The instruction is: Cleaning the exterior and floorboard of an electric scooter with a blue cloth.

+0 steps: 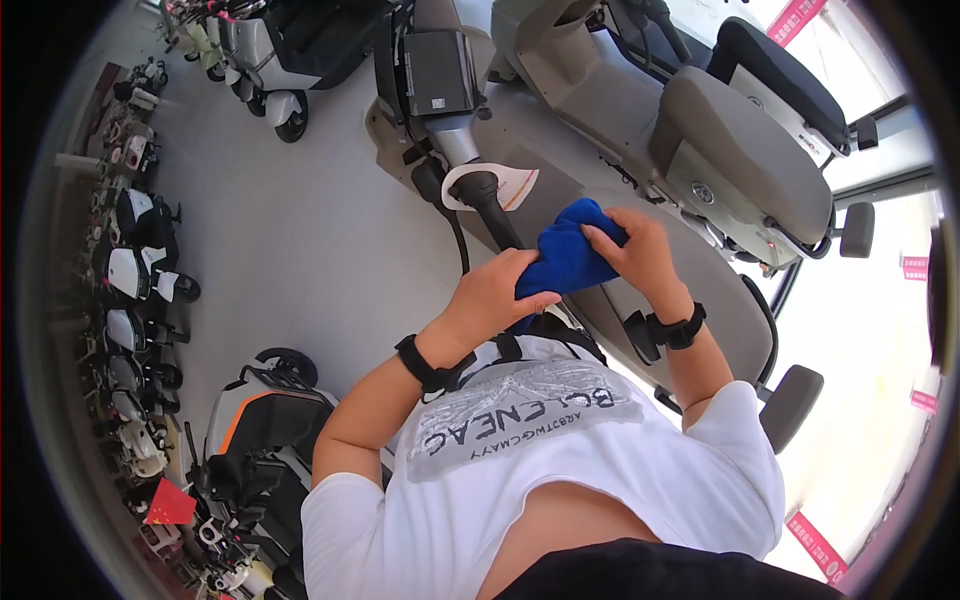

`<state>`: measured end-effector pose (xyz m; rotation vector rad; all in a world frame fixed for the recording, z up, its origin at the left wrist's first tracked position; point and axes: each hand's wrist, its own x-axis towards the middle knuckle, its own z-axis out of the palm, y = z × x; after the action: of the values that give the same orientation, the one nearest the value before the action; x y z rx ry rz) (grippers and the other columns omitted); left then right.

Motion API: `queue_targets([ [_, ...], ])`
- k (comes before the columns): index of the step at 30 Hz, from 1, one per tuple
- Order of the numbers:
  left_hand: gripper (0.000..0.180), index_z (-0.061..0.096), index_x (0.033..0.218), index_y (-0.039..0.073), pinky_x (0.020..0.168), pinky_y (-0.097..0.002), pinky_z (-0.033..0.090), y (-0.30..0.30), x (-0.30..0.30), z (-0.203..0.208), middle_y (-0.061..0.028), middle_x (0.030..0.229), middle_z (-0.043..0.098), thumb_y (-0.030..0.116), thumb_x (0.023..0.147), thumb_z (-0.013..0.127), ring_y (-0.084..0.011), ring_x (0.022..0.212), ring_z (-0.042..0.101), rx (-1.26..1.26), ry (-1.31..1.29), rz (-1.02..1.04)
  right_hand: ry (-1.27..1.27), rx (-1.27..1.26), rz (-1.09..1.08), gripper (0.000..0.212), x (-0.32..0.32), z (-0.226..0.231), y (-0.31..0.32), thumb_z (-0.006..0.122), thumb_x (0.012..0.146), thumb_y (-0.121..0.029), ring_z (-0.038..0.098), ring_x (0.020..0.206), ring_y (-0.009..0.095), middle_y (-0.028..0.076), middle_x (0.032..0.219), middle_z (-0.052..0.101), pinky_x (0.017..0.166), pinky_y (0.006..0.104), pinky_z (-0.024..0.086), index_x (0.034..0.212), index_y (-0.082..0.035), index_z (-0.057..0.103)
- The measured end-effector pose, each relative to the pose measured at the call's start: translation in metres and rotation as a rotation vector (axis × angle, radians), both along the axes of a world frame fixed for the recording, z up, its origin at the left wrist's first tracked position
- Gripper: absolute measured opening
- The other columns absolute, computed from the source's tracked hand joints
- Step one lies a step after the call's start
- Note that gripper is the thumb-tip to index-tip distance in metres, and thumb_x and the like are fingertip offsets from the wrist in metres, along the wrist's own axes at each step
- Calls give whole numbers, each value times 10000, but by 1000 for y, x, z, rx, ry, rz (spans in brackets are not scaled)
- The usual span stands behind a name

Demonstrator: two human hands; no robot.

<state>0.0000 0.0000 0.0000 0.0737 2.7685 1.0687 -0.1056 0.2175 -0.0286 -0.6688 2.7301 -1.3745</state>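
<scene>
A bunched blue cloth (572,252) is held between my two hands, in front of my white shirt. My left hand (492,297) grips its near left side, thumb pressed along the lower edge. On the right, my right hand (636,250) pinches the far end with fingers curled over it. Just beyond the cloth is the handlebar grip (490,208) of a grey-beige scooter, with a white paper tag (519,185) around it. The scooter's long seat (690,275) stretches below and right of my hands. I cannot tell whether the cloth touches the scooter.
Another beige scooter (740,135) stands close on the far right, beside bright windows. A black and orange scooter (255,420) is parked at left, near a long row of scooters (135,270). A grey and black scooter (290,60) stands at the far left on the grey floor (260,220).
</scene>
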Motion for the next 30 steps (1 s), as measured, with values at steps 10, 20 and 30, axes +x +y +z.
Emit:
queue_targets([
  [10, 603, 533, 1287, 83, 868, -379, 506, 55, 47, -76, -167, 1167, 640, 319, 783, 763, -339, 1019, 637, 142, -218, -673, -393, 488, -278, 447, 182, -28, 101, 623, 859, -485, 665, 743, 328, 155, 796, 687, 693, 383, 527, 872, -48, 716],
  [20, 528, 547, 1295, 90, 861, -371, 508, 168, 102, -85, -167, 1164, 643, 271, 829, 715, -331, 998, 642, 156, -192, -1056, -621, 392, -633, 485, 327, -25, 197, 617, 852, -539, 673, 818, 297, 153, 871, 693, 753, 375, 523, 991, -77, 671],
  [30, 505, 590, 1264, 138, 775, -346, 521, 381, 128, -52, -119, 1007, 648, 201, 789, 748, -294, 881, 646, 220, 210, -925, 193, 139, -935, 281, 360, -8, 393, 751, 802, -224, 625, 940, 280, 98, 954, 685, 841, 361, 490, 1020, -63, 677],
])
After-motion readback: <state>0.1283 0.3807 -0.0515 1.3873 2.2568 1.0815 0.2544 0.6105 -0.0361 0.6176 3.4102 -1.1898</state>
